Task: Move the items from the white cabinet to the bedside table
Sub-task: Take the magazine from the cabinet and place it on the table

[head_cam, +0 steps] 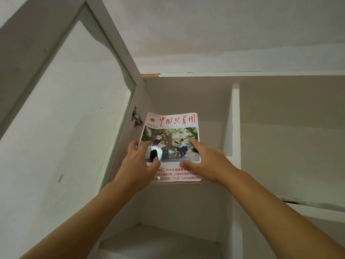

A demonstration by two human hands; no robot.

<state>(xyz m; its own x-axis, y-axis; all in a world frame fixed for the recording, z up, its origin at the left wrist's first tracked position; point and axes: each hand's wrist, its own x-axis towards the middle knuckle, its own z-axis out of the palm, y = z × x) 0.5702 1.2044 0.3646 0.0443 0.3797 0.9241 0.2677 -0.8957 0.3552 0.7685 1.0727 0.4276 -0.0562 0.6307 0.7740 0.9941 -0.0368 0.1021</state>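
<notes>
Fingers point(194, 144) hide magazine's point(170, 131) lower text.

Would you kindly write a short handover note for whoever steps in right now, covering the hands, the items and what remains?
Left hand: grips the magazine at its left edge, thumb on the cover.
Right hand: on the cover's right side, forefinger straight, thumb across the front; whether fingers wrap behind is hidden.
Magazine: upright, cover facing the camera, held in front of the open left compartment of the white cabinet, door swung open to the left.
Done: door open, magazine in hand.
Left: carry it to the bedside table, which is out of view. No other items show in the cabinet from here.
</notes>
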